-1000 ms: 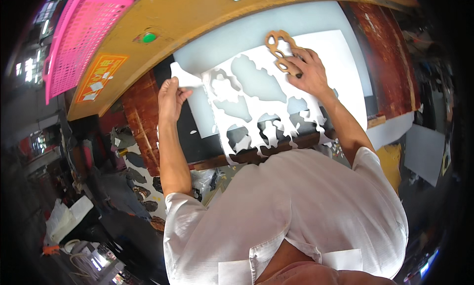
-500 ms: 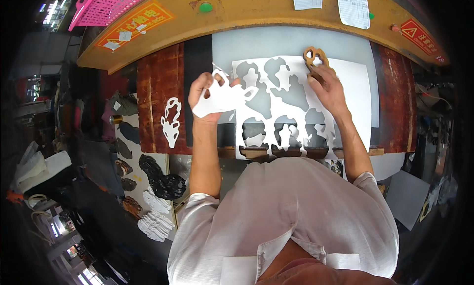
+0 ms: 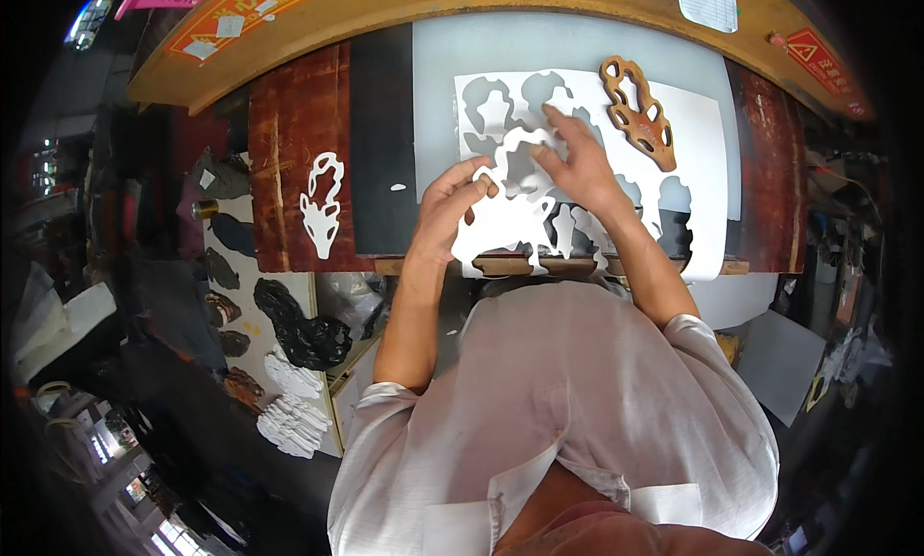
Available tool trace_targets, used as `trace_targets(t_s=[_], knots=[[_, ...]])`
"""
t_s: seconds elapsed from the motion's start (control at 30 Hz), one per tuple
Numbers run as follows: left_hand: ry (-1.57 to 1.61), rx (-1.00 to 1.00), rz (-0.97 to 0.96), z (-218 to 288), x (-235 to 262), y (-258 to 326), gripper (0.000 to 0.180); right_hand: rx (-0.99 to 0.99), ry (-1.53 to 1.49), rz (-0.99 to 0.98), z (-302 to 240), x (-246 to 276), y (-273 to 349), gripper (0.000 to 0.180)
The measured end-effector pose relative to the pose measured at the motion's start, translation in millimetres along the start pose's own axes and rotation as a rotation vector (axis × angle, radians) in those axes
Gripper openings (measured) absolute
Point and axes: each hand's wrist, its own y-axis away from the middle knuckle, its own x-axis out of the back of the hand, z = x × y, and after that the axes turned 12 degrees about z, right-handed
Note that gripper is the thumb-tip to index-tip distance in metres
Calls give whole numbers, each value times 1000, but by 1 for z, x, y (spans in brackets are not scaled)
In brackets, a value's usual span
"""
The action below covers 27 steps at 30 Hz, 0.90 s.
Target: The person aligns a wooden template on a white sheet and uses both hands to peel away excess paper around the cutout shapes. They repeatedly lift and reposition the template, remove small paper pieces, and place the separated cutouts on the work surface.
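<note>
My left hand (image 3: 452,205) has its fingers closed on a white cut-out piece (image 3: 505,219), a broad body with a looped end, held over the sheet. My right hand (image 3: 582,166) is slightly blurred beside the loop, thumb and forefinger apart; its thumb is at or very near the loop's edge. Under both hands lies a white sheet (image 3: 707,161) with several shaped holes, its front edge hanging over the table edge. The brown cutting die (image 3: 643,123), with the same looped outline, rests on the sheet beyond my right hand.
Another white cut-out (image 3: 320,224) lies on the red-brown board at left. A yellow machine beam (image 3: 385,36) arches across the back. A pale cutting pad (image 3: 577,41) lies beneath the sheet. A black plastic bag (image 3: 303,325) and stacked white pieces (image 3: 291,426) are at lower left.
My right hand has let go of the cutting die and come left toward the cut-out. My left hand has carried the cut-out right and nearer me. A small white scrap now shows on the dark strip.
</note>
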Motion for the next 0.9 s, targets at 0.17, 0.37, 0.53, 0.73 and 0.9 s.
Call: trace_targets(t_s=[0.17,0.37,0.53,0.73,0.9], knots=[[57,-80,172,-8,-13,-3,44,-450,-386,-175,-9,8,41,64],[254,133,49,-12,-23,23,48,-397,-593,0,5,-15,51,67],[160,226,17,-29,-33,33,34,337,166,148,3,1,54,57],[192,179,-77,-49,-55,18,26,152,105,-117,9,22,68,44],[176,111,-105,-50,-74,25,26,-34,-290,-20,41,25,64,26]])
